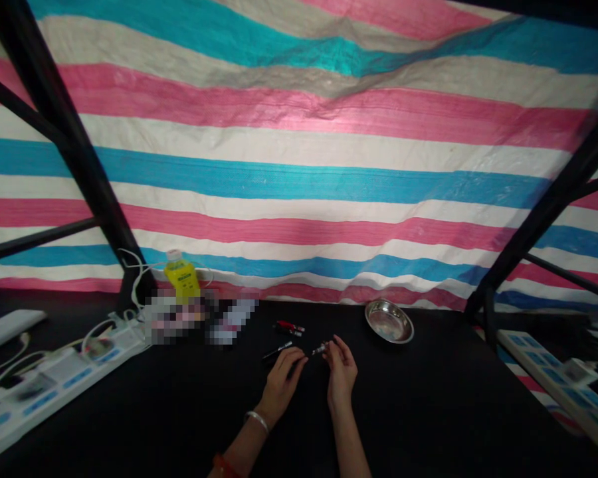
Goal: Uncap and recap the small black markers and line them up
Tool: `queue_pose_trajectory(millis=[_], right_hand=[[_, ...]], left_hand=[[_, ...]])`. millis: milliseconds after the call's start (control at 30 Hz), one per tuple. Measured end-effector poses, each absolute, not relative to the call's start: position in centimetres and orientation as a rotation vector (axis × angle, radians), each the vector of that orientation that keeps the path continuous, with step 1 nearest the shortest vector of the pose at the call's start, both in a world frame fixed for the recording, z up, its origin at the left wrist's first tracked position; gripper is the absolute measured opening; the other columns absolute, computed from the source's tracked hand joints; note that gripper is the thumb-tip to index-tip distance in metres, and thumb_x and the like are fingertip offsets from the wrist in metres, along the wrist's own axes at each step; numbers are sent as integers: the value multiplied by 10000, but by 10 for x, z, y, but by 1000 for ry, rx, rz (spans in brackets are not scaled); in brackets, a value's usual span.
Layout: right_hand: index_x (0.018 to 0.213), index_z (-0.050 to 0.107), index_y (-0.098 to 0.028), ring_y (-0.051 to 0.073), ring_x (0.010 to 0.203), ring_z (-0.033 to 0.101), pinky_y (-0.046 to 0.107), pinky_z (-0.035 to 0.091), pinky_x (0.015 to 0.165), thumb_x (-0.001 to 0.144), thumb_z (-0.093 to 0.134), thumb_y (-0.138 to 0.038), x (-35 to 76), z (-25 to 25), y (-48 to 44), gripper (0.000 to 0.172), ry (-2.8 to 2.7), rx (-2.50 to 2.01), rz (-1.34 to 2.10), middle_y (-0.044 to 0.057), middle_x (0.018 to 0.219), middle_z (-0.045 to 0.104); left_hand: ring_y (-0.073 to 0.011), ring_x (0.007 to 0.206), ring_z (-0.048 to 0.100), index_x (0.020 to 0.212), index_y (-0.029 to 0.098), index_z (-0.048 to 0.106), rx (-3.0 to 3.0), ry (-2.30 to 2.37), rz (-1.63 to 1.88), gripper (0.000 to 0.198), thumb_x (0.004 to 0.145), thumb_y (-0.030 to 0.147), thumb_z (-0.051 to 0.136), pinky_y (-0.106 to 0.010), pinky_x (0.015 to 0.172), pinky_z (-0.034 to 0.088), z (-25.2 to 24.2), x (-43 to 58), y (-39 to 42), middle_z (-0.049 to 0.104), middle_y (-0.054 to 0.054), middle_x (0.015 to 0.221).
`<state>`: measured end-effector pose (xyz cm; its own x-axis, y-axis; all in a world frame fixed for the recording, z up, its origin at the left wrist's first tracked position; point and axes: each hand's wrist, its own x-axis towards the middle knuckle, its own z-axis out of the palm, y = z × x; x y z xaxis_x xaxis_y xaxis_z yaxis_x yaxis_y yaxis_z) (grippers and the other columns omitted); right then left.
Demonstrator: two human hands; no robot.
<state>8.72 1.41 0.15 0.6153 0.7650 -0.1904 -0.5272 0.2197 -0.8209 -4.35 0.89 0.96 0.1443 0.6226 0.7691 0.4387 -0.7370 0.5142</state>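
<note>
Over the black table, my right hand pinches a small shiny metallic piece between thumb and fingers; its kind is too small to make out. Just left of it, my left hand has thumb and fingers drawn together, and whatever may be between the tips is too small to see. Close beyond the left hand lies a slim black tool, like a pen or screwdriver. A short tool with a red handle and metal end rests farther back.
A round metal bowl stands at the back right. At the back left are a yellow bottle and a blurred patch of items. Long white power strips with cables run along the left; another power strip lies at right. Black frame posts flank the striped sheet.
</note>
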Motion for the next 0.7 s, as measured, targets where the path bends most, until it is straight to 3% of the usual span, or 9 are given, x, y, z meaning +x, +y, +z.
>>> queue_pose_trajectory(millis=[333, 433, 700], right_hand=[[857, 688, -129, 193, 724, 655, 295, 530, 645, 574, 772, -368, 82, 6, 12, 380, -427, -948, 970, 67, 768, 693], [937, 678, -124, 192, 728, 653, 305, 535, 665, 610, 752, -365, 75, 9, 9, 413, -589, -961, 922, 77, 805, 692], [1035, 606, -136, 195, 851, 638, 322, 541, 736, 762, 630, -324, 59, 7, -5, 332, -888, -1055, 456, 115, 956, 655]], left_hand=[[-139, 879, 613, 959, 203, 567, 2230, 1094, 1551, 124, 874, 237, 484, -273, 797, 543, 7, -43, 11, 614, -32, 912], [-144, 896, 611, 971, 208, 564, 2238, 1080, 1518, 134, 877, 250, 478, -286, 815, 533, 7, -43, 12, 617, -35, 928], [-166, 947, 614, 1058, 210, 538, 2191, 1140, 1417, 229, 883, 327, 450, -319, 835, 521, 3, -44, 17, 633, -46, 1003]])
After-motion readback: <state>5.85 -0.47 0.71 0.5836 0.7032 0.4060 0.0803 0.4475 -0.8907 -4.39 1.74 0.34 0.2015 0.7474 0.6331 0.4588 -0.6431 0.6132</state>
